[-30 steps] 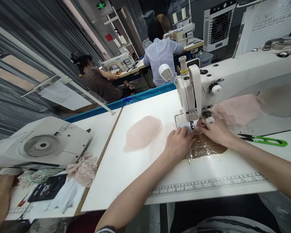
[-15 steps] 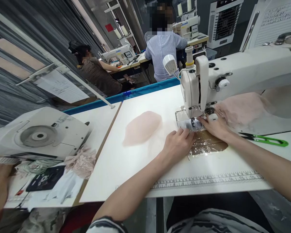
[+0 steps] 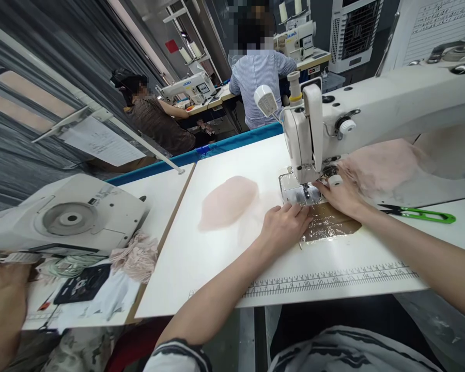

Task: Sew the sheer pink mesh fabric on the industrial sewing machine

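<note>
A white sewing machine (image 3: 304,134) stands before me, its needle area over a shiny plate (image 3: 289,188) with clear film on it. My left hand (image 3: 284,225) rests just in front of the plate, fingers bent and pressed together at the presser foot. My right hand (image 3: 343,196) reaches in from the other side, its thumb and fingers closed beside the foot. Whatever lies under the fingertips is too small and hidden to name. Below both hands is a brown patch (image 3: 331,225) under crinkled clear tape.
Green-handled thread snips (image 3: 422,213) lie right of my right hand. Pale pink fabric (image 3: 387,168) is bunched behind the needle. A thin pink piece (image 3: 228,201) lies flat at left. A printed ruler (image 3: 313,281) runs along the front edge. A neighbour's arm (image 3: 3,305) shows at far left.
The view has shifted slightly. Both hands stay beside the presser foot with little visible movement. The neighbour's arm shows more at the left edge.
</note>
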Demonstrator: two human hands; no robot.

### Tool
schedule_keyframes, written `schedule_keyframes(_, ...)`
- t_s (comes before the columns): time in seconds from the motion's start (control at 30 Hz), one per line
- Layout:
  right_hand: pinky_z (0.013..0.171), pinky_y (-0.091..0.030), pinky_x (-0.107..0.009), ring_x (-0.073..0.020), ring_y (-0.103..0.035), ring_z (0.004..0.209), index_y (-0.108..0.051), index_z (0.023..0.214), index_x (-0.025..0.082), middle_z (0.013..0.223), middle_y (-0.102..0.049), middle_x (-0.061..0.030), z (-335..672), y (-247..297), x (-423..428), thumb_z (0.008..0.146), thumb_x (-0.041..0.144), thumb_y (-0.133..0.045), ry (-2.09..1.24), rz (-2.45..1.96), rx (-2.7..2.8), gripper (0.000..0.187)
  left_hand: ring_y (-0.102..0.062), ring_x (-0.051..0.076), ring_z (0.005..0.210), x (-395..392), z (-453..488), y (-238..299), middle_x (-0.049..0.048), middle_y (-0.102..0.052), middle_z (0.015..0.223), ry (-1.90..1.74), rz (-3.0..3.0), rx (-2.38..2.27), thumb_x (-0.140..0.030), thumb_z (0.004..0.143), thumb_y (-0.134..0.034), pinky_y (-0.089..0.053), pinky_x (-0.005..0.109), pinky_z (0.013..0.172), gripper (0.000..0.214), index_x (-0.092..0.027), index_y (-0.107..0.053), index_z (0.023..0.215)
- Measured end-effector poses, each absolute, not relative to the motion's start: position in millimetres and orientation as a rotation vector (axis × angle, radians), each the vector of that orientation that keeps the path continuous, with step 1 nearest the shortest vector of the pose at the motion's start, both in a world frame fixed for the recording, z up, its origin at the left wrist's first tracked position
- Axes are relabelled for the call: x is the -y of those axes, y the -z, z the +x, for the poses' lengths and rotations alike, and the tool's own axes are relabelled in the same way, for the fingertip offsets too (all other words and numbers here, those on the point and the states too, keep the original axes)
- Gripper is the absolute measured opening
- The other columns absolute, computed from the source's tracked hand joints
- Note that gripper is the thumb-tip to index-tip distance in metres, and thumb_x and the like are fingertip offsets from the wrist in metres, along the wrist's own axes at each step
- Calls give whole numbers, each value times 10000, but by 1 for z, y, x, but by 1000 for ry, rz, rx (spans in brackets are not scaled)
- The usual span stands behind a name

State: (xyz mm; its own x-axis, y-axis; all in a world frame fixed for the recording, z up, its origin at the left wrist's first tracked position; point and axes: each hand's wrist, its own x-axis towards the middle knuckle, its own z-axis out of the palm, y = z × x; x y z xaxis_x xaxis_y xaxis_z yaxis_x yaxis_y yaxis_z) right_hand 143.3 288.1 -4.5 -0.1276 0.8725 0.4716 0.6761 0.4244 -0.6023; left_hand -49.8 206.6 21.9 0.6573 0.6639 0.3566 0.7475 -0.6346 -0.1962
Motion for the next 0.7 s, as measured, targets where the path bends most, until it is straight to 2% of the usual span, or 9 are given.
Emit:
schedule_keyframes(0.17,842,-510,-487,-333,-594,946,-465,800,247,940,-616,-122,143,6,-289,843,274,-531,-281,-1336,1851,83,-678,154,685,-206,-50,-21,39,-732,817,370,-2559,1122,-328,1053,-439,-426,279,511,342,-132,-705,1141)
schedule_keyframes(0.5,800,-510,-491,-333,-575,929,-510,835,235,889,-592,-111,144,6,-288,860,295,-516,-234,-1394,1837,65,-692,161,684,-206,-50,-22,54,-742,819,401,-2579,1130,-332,1052,-437,-428,267,508,353,-124,-714,1124)
schedule_keyframes(0.7,817,-498,-494,-328,-581,937,-521,847,227,950,-595,-113,144,6,-287,842,232,-498,-226,-1436,1819,24,-685,158,655,-207,-49,-22,51,-734,800,387,-2572,1130,-338,1050,-442,-427,267,504,359,-125,-715,1149)
